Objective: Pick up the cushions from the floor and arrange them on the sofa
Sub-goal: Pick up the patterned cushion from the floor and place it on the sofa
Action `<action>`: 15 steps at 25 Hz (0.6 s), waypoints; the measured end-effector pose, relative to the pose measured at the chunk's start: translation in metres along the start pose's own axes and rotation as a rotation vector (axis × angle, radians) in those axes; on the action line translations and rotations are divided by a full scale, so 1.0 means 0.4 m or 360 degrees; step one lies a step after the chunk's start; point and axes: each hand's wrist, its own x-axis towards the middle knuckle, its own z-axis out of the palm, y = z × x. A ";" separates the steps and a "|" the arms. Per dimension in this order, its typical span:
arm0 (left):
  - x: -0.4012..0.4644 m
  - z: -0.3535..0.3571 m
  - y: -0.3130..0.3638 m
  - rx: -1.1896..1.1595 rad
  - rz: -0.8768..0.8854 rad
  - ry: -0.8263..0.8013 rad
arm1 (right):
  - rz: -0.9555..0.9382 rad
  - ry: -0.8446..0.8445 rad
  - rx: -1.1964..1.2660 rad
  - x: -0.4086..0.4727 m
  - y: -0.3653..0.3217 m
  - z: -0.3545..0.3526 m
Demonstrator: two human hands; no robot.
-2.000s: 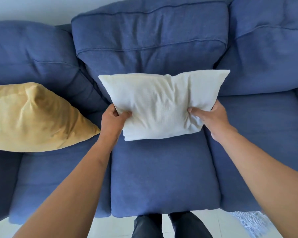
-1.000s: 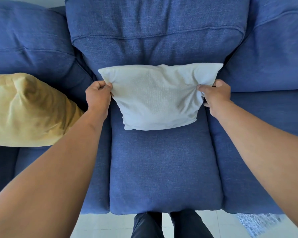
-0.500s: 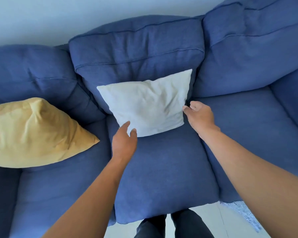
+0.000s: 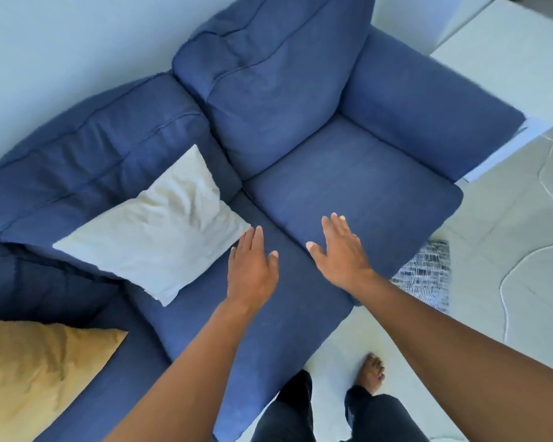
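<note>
Both hands empty over the seat, white cushion placed, next cushion off to the right

The left hand [image 4: 253,269] and right hand [image 4: 342,253] hovered flat over the blue sofa [image 4: 348,193] with fingers spread, holding nothing. The white cushion [image 4: 160,231] leaned against the backrest just left of the left hand, one corner close to its fingertips but apart from them, with its long diagonal running away from that hand to the left. The mustard cushion [image 4: 35,378] lay further left, on the next seat, near the left forearm. Right of the right hand, past the seat's front edge, a patterned blue-and-white piece [image 4: 428,272] lay on the floor; whether it was a cushion could not be told. If so, the right hand was the nearer.
</note>
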 end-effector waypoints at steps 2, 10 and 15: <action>0.003 0.063 0.095 0.0078 0.0133 -0.0090 | 0.0101 0.0101 0.0012 -0.046 0.111 -0.043; -0.138 0.362 0.491 0.0281 0.0439 -0.0445 | 0.0497 0.0251 0.0240 -0.307 0.586 -0.161; -0.234 0.523 0.688 0.0414 0.0636 -0.0603 | 0.0643 0.0303 0.0230 -0.472 0.817 -0.231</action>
